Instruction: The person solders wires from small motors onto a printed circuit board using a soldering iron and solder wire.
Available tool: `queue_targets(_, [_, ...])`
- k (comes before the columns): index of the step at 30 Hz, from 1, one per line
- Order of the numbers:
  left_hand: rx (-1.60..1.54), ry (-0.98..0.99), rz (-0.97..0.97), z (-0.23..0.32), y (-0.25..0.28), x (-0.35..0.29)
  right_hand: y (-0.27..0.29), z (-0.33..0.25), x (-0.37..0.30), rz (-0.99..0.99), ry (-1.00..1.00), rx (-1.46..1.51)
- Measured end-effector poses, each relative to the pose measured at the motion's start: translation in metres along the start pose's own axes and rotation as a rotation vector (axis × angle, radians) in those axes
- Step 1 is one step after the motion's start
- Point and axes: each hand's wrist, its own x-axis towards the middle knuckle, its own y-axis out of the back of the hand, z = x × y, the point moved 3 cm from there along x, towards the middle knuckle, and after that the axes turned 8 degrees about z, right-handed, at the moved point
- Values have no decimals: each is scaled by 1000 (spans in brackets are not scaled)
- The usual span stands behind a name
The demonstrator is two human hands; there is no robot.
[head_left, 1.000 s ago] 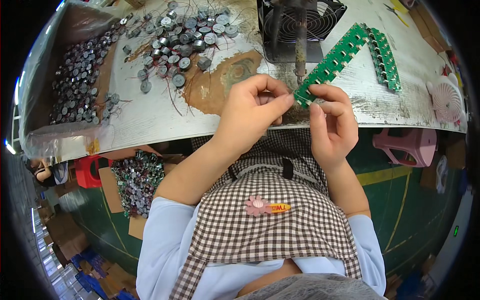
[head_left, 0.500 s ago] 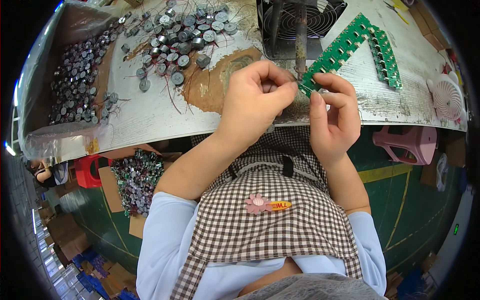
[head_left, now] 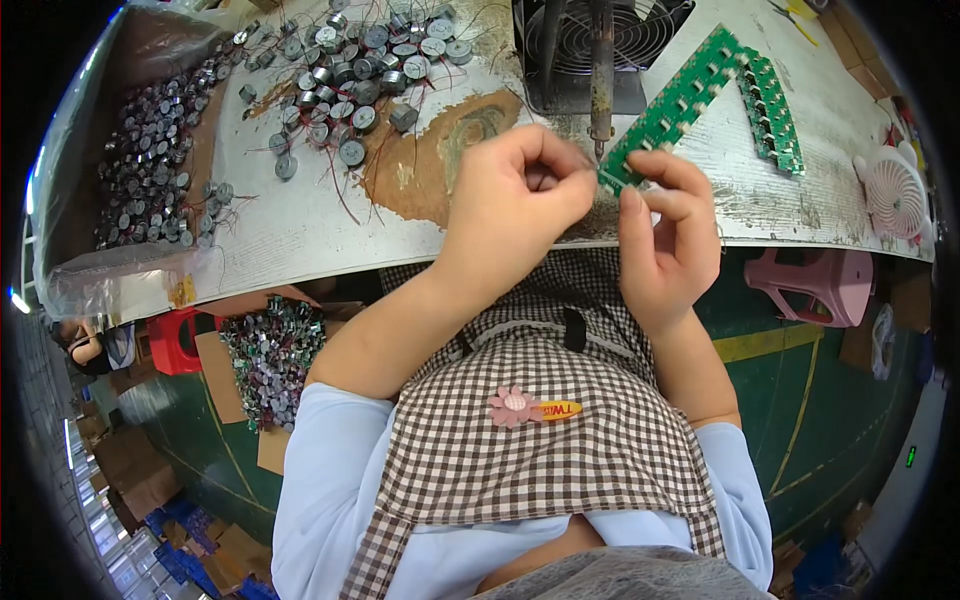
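My left hand [head_left: 515, 200] is closed in a pinch just left of the soldering iron's tip; what its fingertips hold is hidden. My right hand [head_left: 675, 225] has thumb and fingers at the near end of a long green circuit board [head_left: 668, 112], gripping its edge. The board slants away to the far right and carries rows of small pale components. A soldering iron [head_left: 601, 85] stands upright above the board's near corner, its tip pointing down between my two hands.
Small round motors [head_left: 365, 65] with thin wires lie piled at the far left, beside a plastic-lined box [head_left: 150, 170] of more. A black fan [head_left: 610, 40] stands behind the iron. Another green board [head_left: 770, 115] and a white fan [head_left: 893, 195] lie right. A pink stool [head_left: 815, 285] stands below.
My left fingertips have shifted slightly down and toward me beside the iron's tip. My right hand keeps its place at the board's end.
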Motion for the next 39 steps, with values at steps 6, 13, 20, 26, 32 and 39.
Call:
queue_targets(6, [33, 25, -43, -10, 3, -5, 5, -1, -12, -12, -88, 105])
queue_targets(13, [-35, 59, -6, -6, -1, -7, 3, 1, -10, 12, -79, 56])
queue_targets(20, [-53, -39, 46, -3, -3, 2, -2, 5, -1, 37, 7, -24])
queue_targets(26, [25, -62, 72, -2, -1, -3, -2, 3, -2, 17, 22, -3])
queue_targets(32, [-42, -42, 61, -6, -1, 0, -4, 6, -4, 40, -12, 4])
queue_targets(39, [-3, -99, 71, -1, -2, -1, -3, 3, -1, 27, 13, -1])
